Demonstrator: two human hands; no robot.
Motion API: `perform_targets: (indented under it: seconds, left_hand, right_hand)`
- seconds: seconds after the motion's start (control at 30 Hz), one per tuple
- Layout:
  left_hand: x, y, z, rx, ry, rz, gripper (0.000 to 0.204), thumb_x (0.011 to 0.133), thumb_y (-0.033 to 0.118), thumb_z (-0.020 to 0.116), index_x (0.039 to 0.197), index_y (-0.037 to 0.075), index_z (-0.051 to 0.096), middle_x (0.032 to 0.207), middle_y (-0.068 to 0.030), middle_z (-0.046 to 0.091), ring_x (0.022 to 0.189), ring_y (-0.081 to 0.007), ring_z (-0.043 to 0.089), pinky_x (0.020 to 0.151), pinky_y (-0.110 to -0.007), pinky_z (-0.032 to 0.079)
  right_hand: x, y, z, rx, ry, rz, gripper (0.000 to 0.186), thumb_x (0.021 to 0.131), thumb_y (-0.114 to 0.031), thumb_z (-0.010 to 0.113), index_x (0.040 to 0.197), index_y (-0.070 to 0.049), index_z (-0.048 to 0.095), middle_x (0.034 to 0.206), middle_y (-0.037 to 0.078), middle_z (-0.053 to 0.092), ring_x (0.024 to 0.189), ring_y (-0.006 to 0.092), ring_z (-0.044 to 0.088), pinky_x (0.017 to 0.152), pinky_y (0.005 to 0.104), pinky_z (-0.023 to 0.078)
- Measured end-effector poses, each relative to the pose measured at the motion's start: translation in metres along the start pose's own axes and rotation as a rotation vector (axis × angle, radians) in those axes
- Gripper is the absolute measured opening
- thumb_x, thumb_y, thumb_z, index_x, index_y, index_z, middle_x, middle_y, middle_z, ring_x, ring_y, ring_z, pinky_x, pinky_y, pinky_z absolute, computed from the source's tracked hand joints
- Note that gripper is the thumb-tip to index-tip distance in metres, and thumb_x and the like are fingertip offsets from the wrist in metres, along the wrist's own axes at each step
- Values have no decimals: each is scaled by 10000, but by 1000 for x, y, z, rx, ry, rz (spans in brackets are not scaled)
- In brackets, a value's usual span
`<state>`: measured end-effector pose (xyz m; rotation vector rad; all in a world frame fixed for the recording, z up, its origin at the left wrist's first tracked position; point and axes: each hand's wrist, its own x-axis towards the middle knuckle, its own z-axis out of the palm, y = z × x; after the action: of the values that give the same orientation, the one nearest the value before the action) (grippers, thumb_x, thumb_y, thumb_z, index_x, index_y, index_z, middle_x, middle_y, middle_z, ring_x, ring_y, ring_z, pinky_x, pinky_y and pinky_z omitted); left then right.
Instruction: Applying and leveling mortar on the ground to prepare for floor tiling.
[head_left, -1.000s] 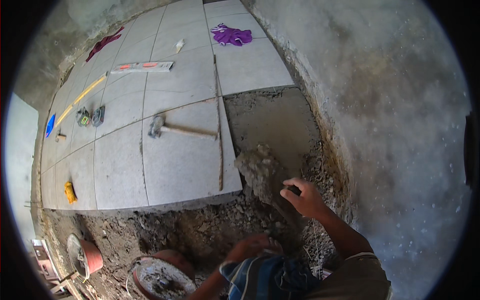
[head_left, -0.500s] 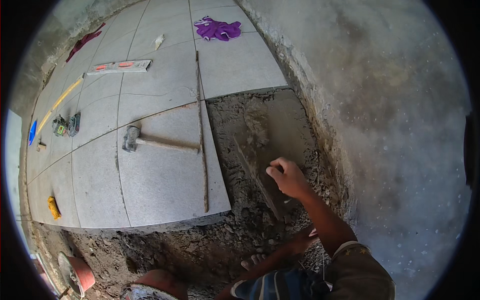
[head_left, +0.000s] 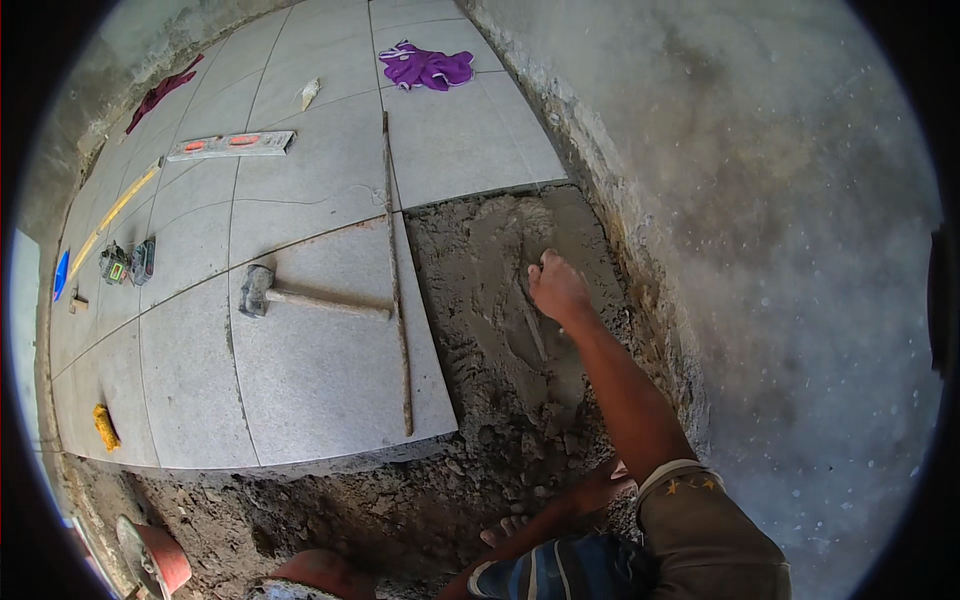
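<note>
My right hand (head_left: 558, 285) is closed on a mortar-coated trowel (head_left: 536, 330) over wet grey mortar (head_left: 460, 270) in the untiled bay beside the wall. My left hand (head_left: 612, 475) is low in the picture, mostly hidden by my right forearm, so its fingers are unclear. Bare toes (head_left: 505, 528) show in the rough dirt. Left of the mortar, a mallet (head_left: 258, 292) and a long thin stick (head_left: 400, 350) lie on the pale tiles (head_left: 320, 390).
A concrete wall (head_left: 800, 250) bounds the right. Farther off lie a level (head_left: 230, 145), purple cloth (head_left: 425, 67), maroon cloth (head_left: 160, 97), yellow strip (head_left: 120, 205), green tool (head_left: 115, 262) and yellow object (head_left: 105, 427). Red buckets (head_left: 165, 560) (head_left: 325, 570) are lower left.
My right hand has pushed forward and up with the trowel, and the lump of mortar is more spread out. The view has shifted, with the tiles further left.
</note>
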<state>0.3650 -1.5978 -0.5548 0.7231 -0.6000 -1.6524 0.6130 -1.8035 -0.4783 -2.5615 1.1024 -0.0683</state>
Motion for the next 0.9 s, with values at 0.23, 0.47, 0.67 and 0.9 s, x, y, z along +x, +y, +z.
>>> perform_targets:
  seconds: [0.23, 0.47, 0.67, 0.9]
  left_hand:
    - [5, -20, 7, -154, 19, 20, 671, 1000, 162, 598, 1544, 85, 213, 1501, -159, 423, 1392, -265, 410, 1142, -421, 349]
    - [10, -32, 7, -78, -16, 6, 702, 993, 189, 615, 1556, 117, 201, 1479, -150, 455, 1382, -270, 424, 1125, -417, 364]
    - [1, -21, 5, -123, 51, -73, 727, 1000, 205, 609, 1575, 140, 170, 1486, -148, 445, 1382, -262, 419, 1105, -412, 384]
    - [-15, -13, 4, -235, -10, -27, 836, 1009, 250, 601, 1593, 93, 24, 1564, -174, 335, 1393, -242, 399, 1103, -387, 393]
  right_hand:
    - [-28, 16, -11, 256, -120, -164, 370, 941, -323, 584, 1102, 9, 612, 1026, 251, 671, 972, 447, 645, 833, 521, 510]
    - [15, 7, -3, 214, 46, 9, 365, 956, -320, 564, 1113, 8, 590, 1032, 260, 666, 1024, 457, 631, 880, 531, 502]
    - [-5, -3, -1, 141, -84, -64, 353, 971, -320, 531, 1099, 6, 573, 1017, 249, 675, 986, 452, 647, 873, 531, 512]
    - [32, 10, -1, 2, 21, 59, 338, 964, -318, 516, 1084, -9, 586, 1041, 278, 673, 982, 452, 657, 886, 527, 516]
